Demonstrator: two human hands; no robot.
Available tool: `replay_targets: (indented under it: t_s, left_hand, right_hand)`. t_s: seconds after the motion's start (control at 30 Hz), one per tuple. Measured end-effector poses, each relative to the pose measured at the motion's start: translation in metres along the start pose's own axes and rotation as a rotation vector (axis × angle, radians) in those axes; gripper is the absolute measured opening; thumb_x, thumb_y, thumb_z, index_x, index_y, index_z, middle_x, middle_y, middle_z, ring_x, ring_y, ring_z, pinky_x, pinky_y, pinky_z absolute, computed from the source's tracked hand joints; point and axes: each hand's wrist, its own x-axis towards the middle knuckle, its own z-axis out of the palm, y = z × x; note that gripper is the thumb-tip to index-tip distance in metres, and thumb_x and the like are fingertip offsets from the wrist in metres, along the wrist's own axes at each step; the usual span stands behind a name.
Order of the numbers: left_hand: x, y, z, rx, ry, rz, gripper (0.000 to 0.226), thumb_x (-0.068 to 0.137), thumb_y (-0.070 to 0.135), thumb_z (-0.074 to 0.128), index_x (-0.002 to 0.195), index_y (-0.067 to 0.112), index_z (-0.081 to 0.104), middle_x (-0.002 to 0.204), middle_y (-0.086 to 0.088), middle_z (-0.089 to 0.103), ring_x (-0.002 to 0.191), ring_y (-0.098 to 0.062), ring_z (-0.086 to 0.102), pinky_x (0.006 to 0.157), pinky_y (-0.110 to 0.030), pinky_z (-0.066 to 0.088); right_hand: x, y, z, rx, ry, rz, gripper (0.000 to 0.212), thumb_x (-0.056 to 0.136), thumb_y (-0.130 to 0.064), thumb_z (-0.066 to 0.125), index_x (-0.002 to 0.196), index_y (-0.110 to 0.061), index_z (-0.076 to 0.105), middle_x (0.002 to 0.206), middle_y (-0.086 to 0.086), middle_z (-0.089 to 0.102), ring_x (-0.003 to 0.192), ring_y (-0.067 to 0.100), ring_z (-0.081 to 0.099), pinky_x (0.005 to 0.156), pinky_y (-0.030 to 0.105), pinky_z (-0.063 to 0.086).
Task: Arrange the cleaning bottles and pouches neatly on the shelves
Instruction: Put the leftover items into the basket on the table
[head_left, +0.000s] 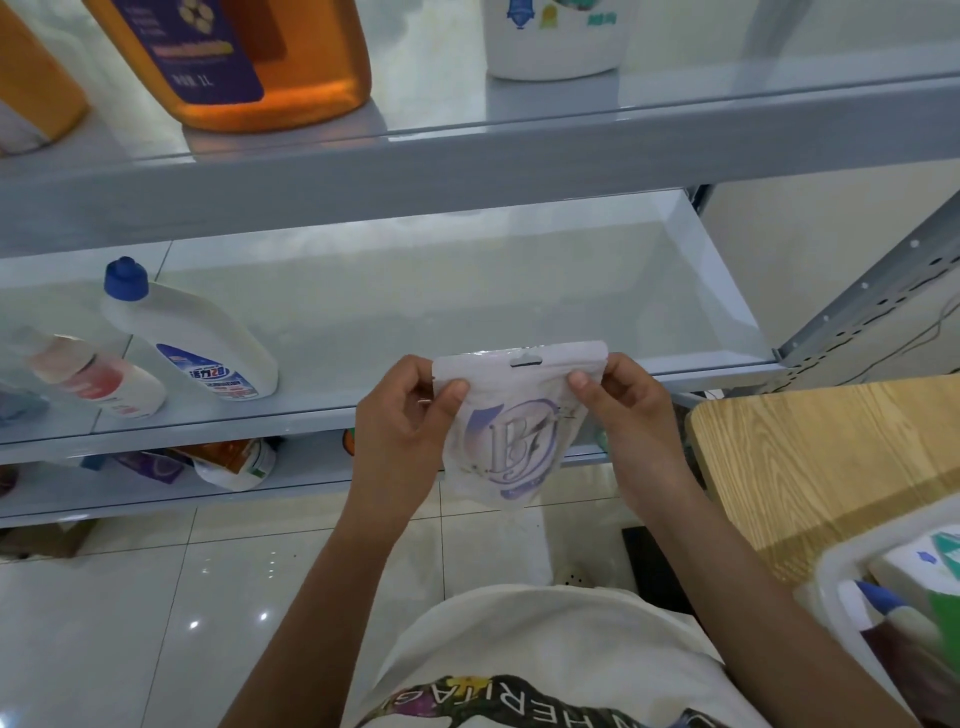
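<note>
Holding white stand-up pouch (511, 421) upright at middle shelf (467, 306) front edge, left hand (410, 415) and right hand (623, 410) pinching top corners. Looks light, soft, floppy; grip the stiffer sealed top.

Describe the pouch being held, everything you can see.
The pouch is white, glossy and plastic-looking, with a purple-blue round emblem on its face and a hang slot cut in the top strip. It is held upright, facing the camera, in front of the middle shelf. The left hand pinches its upper left corner, the right hand its upper right.
</note>
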Motion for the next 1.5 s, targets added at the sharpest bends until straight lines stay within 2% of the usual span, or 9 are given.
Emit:
replay_targets:
  t_s: [0.07,0.27,0.4,0.77,0.93,1.07,1.23,1.37,1.5]
  left_hand:
    - [-0.001,0.003,-0.003,-0.171,-0.079,-0.095,0.009,0.084,0.019,0.068,0.081,0.020,0.060,0.077,0.000,0.067,0.071,-0.020,0.064,0.060,-0.037,0.056]
    - [-0.003,0.002,0.005,-0.238,-0.081,-0.221,0.021,0.066,0.026,0.085,0.075,0.020,0.066,0.068,0.008,0.066,0.066,-0.011,0.061,0.059,-0.026,0.050]
    - [-0.003,0.000,-0.001,-0.200,-0.007,-0.178,0.016,0.075,0.017,0.081,0.072,0.016,0.066,0.068,-0.007,0.065,0.065,-0.019,0.060,0.059,-0.032,0.050]
    - [-0.013,0.001,-0.016,-0.152,-0.151,-0.041,0.018,0.067,0.026,0.080,0.073,0.020,0.064,0.064,0.013,0.064,0.059,-0.002,0.058,0.053,-0.017,0.046]
    - [-0.019,-0.009,-0.023,-0.204,-0.303,-0.014,0.015,0.072,0.016,0.080,0.077,0.026,0.070,0.067,0.014,0.068,0.063,-0.002,0.062,0.058,-0.015,0.046]
    - [-0.026,-0.010,-0.020,-0.102,-0.455,0.039,0.021,0.074,0.009,0.080,0.077,0.028,0.069,0.067,0.016,0.068,0.065,0.003,0.064,0.059,-0.012,0.048]
    - [-0.038,-0.006,-0.003,0.000,-0.573,0.182,0.015,0.075,0.015,0.080,0.074,0.026,0.069,0.069,0.015,0.065,0.066,-0.003,0.060,0.066,-0.021,0.046]
    - [-0.054,0.010,0.014,-0.022,-0.595,0.278,0.009,0.075,0.013,0.081,0.079,0.011,0.074,0.075,0.006,0.068,0.072,-0.007,0.062,0.069,-0.019,0.048]
    - [-0.062,0.027,0.033,-0.140,-0.652,0.274,0.016,0.070,0.030,0.077,0.083,0.024,0.071,0.077,0.012,0.068,0.075,-0.005,0.063,0.068,-0.019,0.050]
  right_hand:
    - [0.000,-0.001,-0.001,0.096,-0.017,-0.014,0.007,0.082,-0.007,0.064,0.087,-0.011,0.066,0.081,-0.002,0.069,0.074,0.008,0.063,0.064,0.018,0.049]
    - [-0.011,-0.001,0.011,0.164,-0.073,-0.001,0.015,0.070,-0.015,0.067,0.082,-0.006,0.065,0.074,0.003,0.065,0.068,0.012,0.059,0.062,0.020,0.049]
    - [-0.016,0.000,0.014,0.138,-0.091,0.000,0.019,0.070,-0.017,0.067,0.086,-0.006,0.067,0.076,0.001,0.069,0.070,0.011,0.063,0.063,0.019,0.051]
    - [-0.036,0.001,0.019,0.086,-0.072,-0.034,0.023,0.072,0.002,0.068,0.092,-0.007,0.071,0.086,0.005,0.075,0.081,0.019,0.071,0.070,0.025,0.056]
    - [-0.057,0.005,0.018,-0.007,-0.024,-0.069,0.022,0.074,0.006,0.068,0.091,-0.007,0.070,0.084,0.002,0.075,0.079,0.017,0.071,0.069,0.025,0.056]
    - [-0.080,0.008,0.007,-0.417,-0.011,-0.130,0.015,0.073,-0.004,0.077,0.080,-0.016,0.072,0.076,0.002,0.071,0.068,0.020,0.067,0.062,0.033,0.054]
    - [-0.113,0.011,0.003,-0.557,-0.010,-0.155,0.010,0.078,-0.012,0.075,0.077,-0.021,0.072,0.062,-0.017,0.065,0.058,-0.002,0.058,0.052,0.006,0.039]
    - [-0.127,0.011,-0.008,-0.724,0.141,-0.356,0.010,0.080,-0.021,0.073,0.080,-0.011,0.073,0.070,-0.004,0.066,0.071,0.009,0.058,0.058,0.010,0.039]
    - [-0.143,0.003,-0.047,-0.666,0.260,-0.408,0.006,0.074,-0.022,0.072,0.071,-0.021,0.067,0.068,-0.009,0.057,0.067,0.002,0.052,0.060,0.009,0.036]
